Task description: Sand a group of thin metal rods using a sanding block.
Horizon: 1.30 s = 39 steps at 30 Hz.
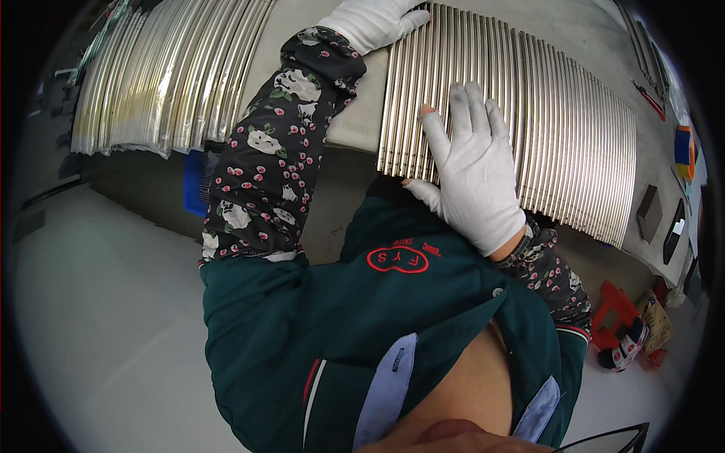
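A row of thin shiny metal rods (559, 128) lies side by side on the table, their near ends reaching its front edge. My right hand (476, 181), in a white glove with bare thumb and index tips, rests flat across the rods left of the row's middle. Its fingers are stretched out, and the thumb sits by the near ends. At the far left corner of the row is my left hand (370, 23), also white-gloved, its thumb pointing toward the outermost rod. The picture's upper edge cuts off part of that hand; the visible fingers look extended.
Plastic-wrapped bundles of similar rods (174, 75) lie at the left, slightly overhanging the table edge. A blue bin (195, 183) stands below them. On the right are red-handled pliers (651, 102), an orange-and-blue tape roll (685, 151) and a dark block (649, 214). A red container (613, 313) sits lower right.
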Tool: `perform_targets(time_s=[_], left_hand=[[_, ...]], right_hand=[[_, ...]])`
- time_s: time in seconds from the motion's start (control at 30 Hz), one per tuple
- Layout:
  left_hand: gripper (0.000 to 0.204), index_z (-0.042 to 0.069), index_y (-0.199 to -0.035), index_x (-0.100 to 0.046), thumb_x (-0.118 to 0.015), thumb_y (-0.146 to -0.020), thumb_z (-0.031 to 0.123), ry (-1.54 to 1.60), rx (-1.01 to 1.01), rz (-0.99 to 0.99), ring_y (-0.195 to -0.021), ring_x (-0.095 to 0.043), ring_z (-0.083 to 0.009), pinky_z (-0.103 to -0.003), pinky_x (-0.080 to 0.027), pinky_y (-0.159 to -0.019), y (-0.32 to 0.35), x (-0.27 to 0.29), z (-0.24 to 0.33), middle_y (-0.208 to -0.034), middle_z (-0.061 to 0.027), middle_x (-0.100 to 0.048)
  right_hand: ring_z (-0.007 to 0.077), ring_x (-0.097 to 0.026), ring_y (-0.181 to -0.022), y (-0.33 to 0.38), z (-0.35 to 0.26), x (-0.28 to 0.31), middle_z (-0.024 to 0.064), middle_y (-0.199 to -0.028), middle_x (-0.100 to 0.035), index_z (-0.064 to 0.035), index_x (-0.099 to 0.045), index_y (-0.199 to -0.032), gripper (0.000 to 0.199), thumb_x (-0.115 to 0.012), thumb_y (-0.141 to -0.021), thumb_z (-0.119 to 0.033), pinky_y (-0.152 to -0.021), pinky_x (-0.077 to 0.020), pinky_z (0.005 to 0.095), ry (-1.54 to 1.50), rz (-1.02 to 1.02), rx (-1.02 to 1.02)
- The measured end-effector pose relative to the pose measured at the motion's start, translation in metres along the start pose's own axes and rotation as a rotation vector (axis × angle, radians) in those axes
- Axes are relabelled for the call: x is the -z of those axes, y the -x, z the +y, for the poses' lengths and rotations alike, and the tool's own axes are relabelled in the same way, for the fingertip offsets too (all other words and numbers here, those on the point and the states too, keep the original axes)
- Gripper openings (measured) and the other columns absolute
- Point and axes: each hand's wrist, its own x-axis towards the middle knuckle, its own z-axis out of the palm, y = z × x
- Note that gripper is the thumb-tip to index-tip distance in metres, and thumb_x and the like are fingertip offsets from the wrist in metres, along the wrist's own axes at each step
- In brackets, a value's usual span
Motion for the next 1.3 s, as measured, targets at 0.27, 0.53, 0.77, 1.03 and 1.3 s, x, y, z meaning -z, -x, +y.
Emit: perform_targets(time_s=[0.27,0.53,0.77,1.03,1.3], left_hand=[[0.055,-0.001,-0.132,-0.053,-0.062,-0.09,0.034,0.073,-0.198,-0.093,-0.13,-0.045,-0.0433,-0.049,-0.036,-0.111,-0.008,0.0,0.023,-0.139,-0.0279,-0.048],[0.056,0.0,-0.136,-0.05,-0.058,-0.093,0.035,-0.005,-0.254,-0.22,-0.134,-0.042,-0.0414,-0.052,-0.033,-0.11,-0.011,-0.011,0.039,-0.143,-0.0282,-0.044],[0.059,0.0,-0.136,-0.05,-0.057,-0.092,0.039,-0.021,-0.261,-0.232,-0.134,-0.042,-0.04,-0.051,-0.034,-0.11,-0.015,-0.012,0.042,-0.142,-0.0272,-0.045],[0.076,0.003,-0.14,-0.048,-0.059,-0.088,0.057,-0.048,-0.339,-0.127,-0.136,-0.043,-0.0376,-0.052,-0.034,-0.11,-0.008,0.008,0.084,-0.143,-0.0233,-0.048],[0.099,0.001,-0.147,-0.031,-0.071,-0.075,0.056,0.196,-0.303,-0.457,-0.143,-0.029,-0.0456,-0.064,-0.022,-0.114,0.04,0.022,0.137,-0.153,-0.0274,-0.03]], right_hand=[[0.0441,-0.031,-0.141,0.04,0.02,0.023,0.0264,-0.148,-0.036,-0.0054,-0.041,-0.144,0.095,-0.069,-0.07,-0.059,-0.116,-0.022,0.0578,0.01,-0.081,0.106],[0.0449,-0.044,-0.13,0.077,0.082,0.046,0.0275,-0.139,-0.045,-0.0013,-0.046,-0.139,0.087,-0.05,-0.085,-0.07,-0.107,-0.0352,0.0569,0.192,0.198,-0.029],[0.044,-0.05,-0.128,0.154,0.244,0.072,0.027,-0.138,-0.051,-0.0063,-0.042,-0.146,0.088,-0.051,-0.087,-0.071,-0.102,-0.0447,0.0502,0.755,0.291,-0.818],[0.0459,-0.054,-0.122,0.208,0.32,0.059,0.0276,-0.138,-0.051,-0.016,-0.042,-0.149,0.08,-0.049,-0.088,-0.067,-0.102,-0.045,0.0487,0.43,0.305,-1.033],[0.0428,-0.055,-0.123,0.208,0.299,0.066,0.0246,-0.136,-0.055,-0.0213,-0.044,-0.149,0.078,-0.053,-0.086,-0.066,-0.101,-0.0446,0.0483,0.426,0.078,-1.309]])
